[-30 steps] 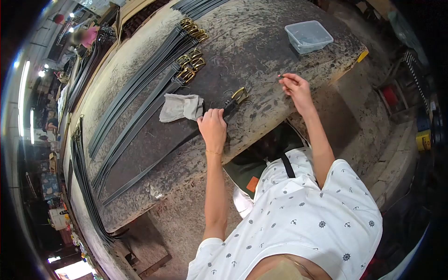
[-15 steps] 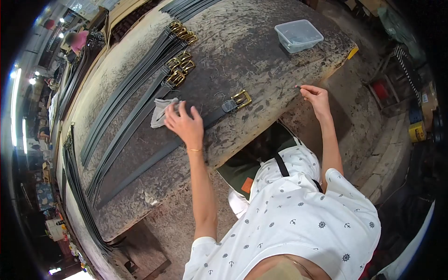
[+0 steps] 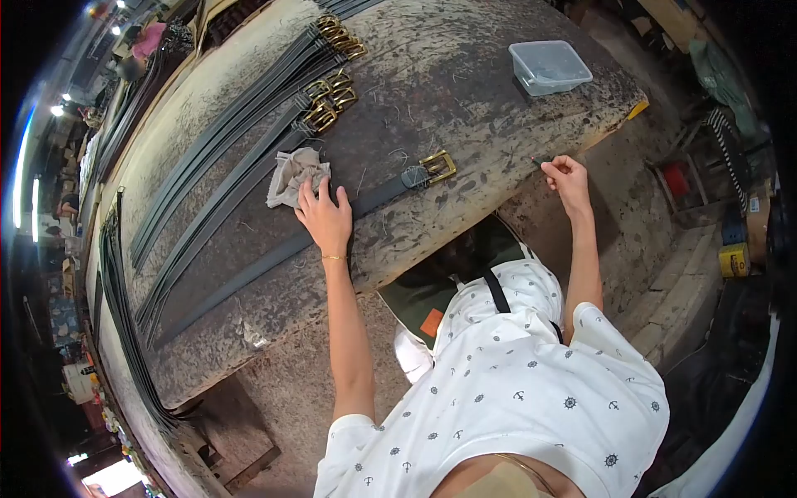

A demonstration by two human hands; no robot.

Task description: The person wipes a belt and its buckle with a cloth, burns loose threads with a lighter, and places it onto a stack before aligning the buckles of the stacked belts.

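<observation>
A grey belt [image 3: 286, 246] with a gold buckle [image 3: 437, 168] lies along the near part of the worktable. My left hand [image 3: 325, 214] is over the belt, palm down and fingers apart, its fingertips on the edge of a crumpled greyish cloth [image 3: 292, 173]. Beyond the table's near edge, my right hand [image 3: 569, 184] is closed in a pinch. A small dark piece [image 3: 538, 161] pokes out from between its thumb and fingers, too small to name.
Two bundles of grey belts [image 3: 220, 137] with gold buckles lie farther back on the worktable [image 3: 448, 91]. Near its far right corner stands a clear plastic tub [image 3: 551, 68]. More dark straps [image 3: 124, 307] hang over the left end. Another person [image 3: 148, 41] is at the upper left.
The cloth is more bunched up, and my left fingers have come down onto its edge. My right hand keeps its pinch, with more of the dark piece showing. The whole view has shifted slightly.
</observation>
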